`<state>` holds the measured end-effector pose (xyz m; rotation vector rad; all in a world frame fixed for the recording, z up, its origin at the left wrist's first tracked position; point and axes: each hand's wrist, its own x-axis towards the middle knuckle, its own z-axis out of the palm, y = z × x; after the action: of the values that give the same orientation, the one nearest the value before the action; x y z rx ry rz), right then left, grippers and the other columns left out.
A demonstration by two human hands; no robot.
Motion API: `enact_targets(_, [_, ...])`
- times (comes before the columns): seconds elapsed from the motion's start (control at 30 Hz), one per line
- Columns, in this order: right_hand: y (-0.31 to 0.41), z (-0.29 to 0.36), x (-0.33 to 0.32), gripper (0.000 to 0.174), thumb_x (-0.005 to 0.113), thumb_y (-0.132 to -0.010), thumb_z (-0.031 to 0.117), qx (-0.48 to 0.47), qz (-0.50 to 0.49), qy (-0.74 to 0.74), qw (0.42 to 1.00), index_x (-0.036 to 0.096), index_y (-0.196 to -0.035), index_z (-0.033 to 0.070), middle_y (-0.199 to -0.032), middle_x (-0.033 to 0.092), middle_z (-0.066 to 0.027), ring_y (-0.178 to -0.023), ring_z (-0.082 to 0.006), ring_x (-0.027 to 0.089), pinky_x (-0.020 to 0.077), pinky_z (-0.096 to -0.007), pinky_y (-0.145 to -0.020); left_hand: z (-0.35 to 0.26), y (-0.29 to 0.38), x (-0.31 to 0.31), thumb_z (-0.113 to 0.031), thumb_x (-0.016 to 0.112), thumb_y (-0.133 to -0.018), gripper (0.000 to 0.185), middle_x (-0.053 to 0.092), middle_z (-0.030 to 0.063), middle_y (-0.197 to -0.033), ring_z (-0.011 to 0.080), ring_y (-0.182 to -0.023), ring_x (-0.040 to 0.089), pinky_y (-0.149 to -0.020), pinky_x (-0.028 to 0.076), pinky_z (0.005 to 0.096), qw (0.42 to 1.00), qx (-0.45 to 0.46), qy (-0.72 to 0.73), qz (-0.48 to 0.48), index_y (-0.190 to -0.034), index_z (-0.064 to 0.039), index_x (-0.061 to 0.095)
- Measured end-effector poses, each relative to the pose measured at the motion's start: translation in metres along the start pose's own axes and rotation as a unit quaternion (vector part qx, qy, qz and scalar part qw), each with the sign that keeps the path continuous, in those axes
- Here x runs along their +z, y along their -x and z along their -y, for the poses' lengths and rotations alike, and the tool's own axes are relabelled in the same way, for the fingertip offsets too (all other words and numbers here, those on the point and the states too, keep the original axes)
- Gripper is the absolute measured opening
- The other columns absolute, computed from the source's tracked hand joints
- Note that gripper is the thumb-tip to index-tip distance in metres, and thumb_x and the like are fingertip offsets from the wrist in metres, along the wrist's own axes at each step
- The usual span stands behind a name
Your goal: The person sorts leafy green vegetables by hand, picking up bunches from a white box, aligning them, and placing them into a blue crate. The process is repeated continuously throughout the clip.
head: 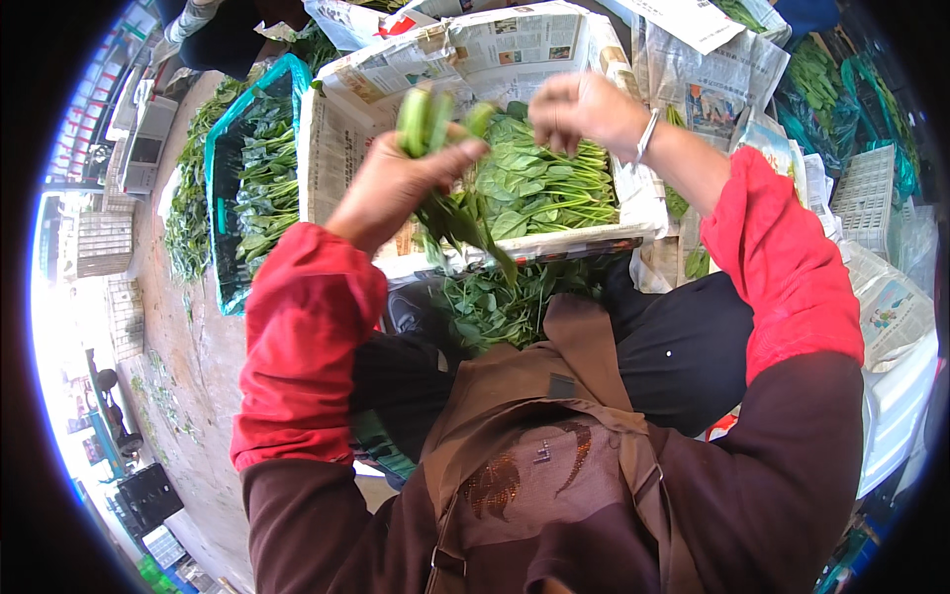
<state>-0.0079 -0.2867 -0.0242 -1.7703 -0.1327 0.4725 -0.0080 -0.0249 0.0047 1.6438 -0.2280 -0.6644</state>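
Observation:
My left hand (pixel 404 174) grips a small bunch of leafy greens (pixel 417 122), pale cut stems up and dark leaves hanging below my fist. Motion blurs the bunch. My right hand (pixel 579 111) hovers over the right half of a newspaper-lined box (pixel 512 52), its fingers loosely bent and apart with nothing visible between them. Below that hand, spinach (pixel 542 185) lies in the box, its stems pointing right. The box's left part is partly hidden by my left hand. Between my legs, under the box's near edge, sits a heap of loose greens (pixel 505 304).
Left of the box stands a crate (pixel 210 185) edged in teal plastic and filled with greens. More greens (pixel 197 200) lie on the floor beyond it. At right are newspaper sheets (pixel 698 89), a white plastic basket (pixel 865 197) and bagged greens (pixel 816 78). Another person's sleeve (pixel 191 18) shows at top left.

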Motion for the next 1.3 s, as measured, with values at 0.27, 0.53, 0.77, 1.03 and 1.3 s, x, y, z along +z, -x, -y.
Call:
enact_targets(0.27, [0.012,-0.065,0.026,0.027,0.066,-0.086,0.027,0.172,0.412,0.139,0.884,0.07,-0.09,0.0,-0.082,0.071,-0.0076,-0.071,-0.0144,0.067,0.0532,-0.0283,-0.061,-0.013,0.0,-0.086,-0.035,0.06,-0.094,0.033,0.068,0.0092,-0.094,0.0178,-0.084,0.068,-0.09,0.053,0.0409,0.937,0.084,0.339,-0.012,-0.104,-0.004,0.055])
enact_targets(0.53, [-0.029,-0.208,-0.02,0.024,0.059,-0.085,0.016,0.361,0.158,0.265,0.88,0.067,-0.088,-0.006,-0.075,0.07,-0.0165,-0.062,-0.0224,0.07,0.0566,-0.0327,-0.052,-0.023,-0.003,-0.057,-0.026,0.067,-0.09,0.023,0.044,-0.0047,-0.064,0.007,-0.054,0.045,-0.054,0.04,0.0255,0.964,0.082,0.242,-0.077,-0.081,-0.01,0.053])
enact_targets(0.77, [-0.026,-0.194,0.023,0.036,0.065,-0.072,0.022,0.267,0.1,0.491,0.823,0.069,-0.091,-0.007,-0.091,0.068,-0.0261,-0.088,-0.0349,0.068,0.0551,-0.0392,-0.076,-0.02,0.006,-0.067,-0.03,0.071,-0.087,0.026,0.053,-0.0031,-0.065,0.0043,-0.049,0.044,-0.046,0.033,0.0202,0.975,0.078,0.112,-0.177,-0.079,-0.009,0.057])
enact_targets(1.03, [-0.027,-0.203,0.031,0.032,0.061,-0.074,0.017,0.27,0.084,0.509,0.813,0.069,-0.096,-0.005,-0.102,0.066,-0.0257,-0.097,-0.0347,0.066,0.0535,-0.0392,-0.084,-0.017,0.004,-0.062,-0.029,0.071,-0.087,0.026,0.054,-0.0034,-0.063,0.0036,-0.05,0.046,-0.047,0.033,0.0199,0.972,0.076,-0.053,-0.216,-0.076,-0.008,0.059])
enact_targets(1.3, [-0.028,-0.206,0.031,0.034,0.061,-0.077,0.014,0.248,-0.025,0.515,0.82,0.064,-0.106,-0.004,-0.112,0.064,-0.0245,-0.107,-0.0349,0.062,0.0512,-0.0393,-0.09,-0.012,-0.008,-0.062,-0.026,0.071,-0.086,0.022,0.056,-0.0039,-0.062,0.0034,-0.055,0.047,-0.051,0.038,0.0221,0.958,0.092,-0.167,-0.214,-0.088,-0.005,0.066])
